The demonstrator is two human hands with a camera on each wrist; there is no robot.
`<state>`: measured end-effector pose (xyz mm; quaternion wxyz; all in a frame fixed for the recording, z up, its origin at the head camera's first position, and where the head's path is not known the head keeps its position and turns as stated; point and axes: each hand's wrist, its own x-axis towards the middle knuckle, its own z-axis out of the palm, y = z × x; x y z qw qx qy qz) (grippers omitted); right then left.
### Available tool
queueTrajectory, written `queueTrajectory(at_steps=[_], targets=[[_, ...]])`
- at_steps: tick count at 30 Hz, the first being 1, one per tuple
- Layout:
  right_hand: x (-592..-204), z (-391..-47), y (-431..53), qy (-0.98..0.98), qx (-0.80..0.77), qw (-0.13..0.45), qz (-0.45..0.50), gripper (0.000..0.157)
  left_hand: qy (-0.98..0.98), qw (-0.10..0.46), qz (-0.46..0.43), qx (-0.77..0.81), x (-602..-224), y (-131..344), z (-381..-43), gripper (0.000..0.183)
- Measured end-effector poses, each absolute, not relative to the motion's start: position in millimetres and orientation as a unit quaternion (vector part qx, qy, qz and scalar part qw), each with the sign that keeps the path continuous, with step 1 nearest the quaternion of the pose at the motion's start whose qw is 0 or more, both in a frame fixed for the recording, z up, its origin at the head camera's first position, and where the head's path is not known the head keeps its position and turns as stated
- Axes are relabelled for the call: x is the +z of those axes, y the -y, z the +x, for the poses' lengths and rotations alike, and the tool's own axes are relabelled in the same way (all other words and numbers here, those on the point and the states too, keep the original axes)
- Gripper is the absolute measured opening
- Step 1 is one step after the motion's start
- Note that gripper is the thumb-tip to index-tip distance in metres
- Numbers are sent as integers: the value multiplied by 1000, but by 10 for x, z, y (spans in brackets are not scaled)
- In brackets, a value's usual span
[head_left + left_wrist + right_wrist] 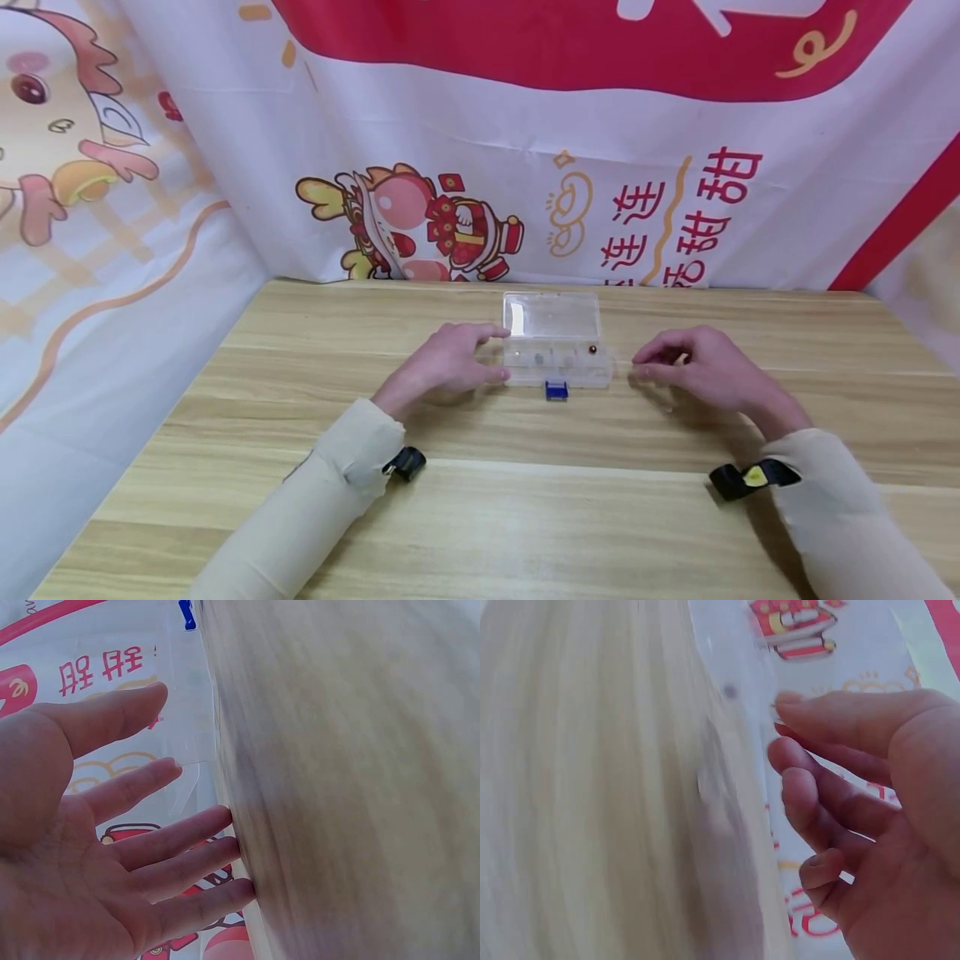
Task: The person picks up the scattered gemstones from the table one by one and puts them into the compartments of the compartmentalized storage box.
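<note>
A clear plastic compartment box (557, 382) lies on the table with its see-through lid (562, 315) folded back. My left hand (465, 360) is at its left end, thumb and fingers spread, fingertips right at the box wall. Off the box's right end is my right hand (690, 362), thumb and forefinger tips together on a faint see-through piece (622, 367), its outline blurred. A dark red bead (592, 349) shows in the box's right part. The front carries a blue latch (556, 390).
A small clear scrap (667, 408) lies on the wooden table (510, 525) below the right hand. Behind the table's far edge hangs a printed white and red cloth (465, 108), with another patterned cloth (150, 350) along the left side.
</note>
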<state>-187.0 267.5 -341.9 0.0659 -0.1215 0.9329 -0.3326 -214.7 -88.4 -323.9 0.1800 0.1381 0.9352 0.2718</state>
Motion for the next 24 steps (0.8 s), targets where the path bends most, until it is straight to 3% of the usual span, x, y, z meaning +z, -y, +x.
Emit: queueTrajectory(at_steps=[24], targets=[[-3368,-1821,-1966,-923,-372,32,-97,16,-933,183,139,277,-3247,884,-2150,68]])
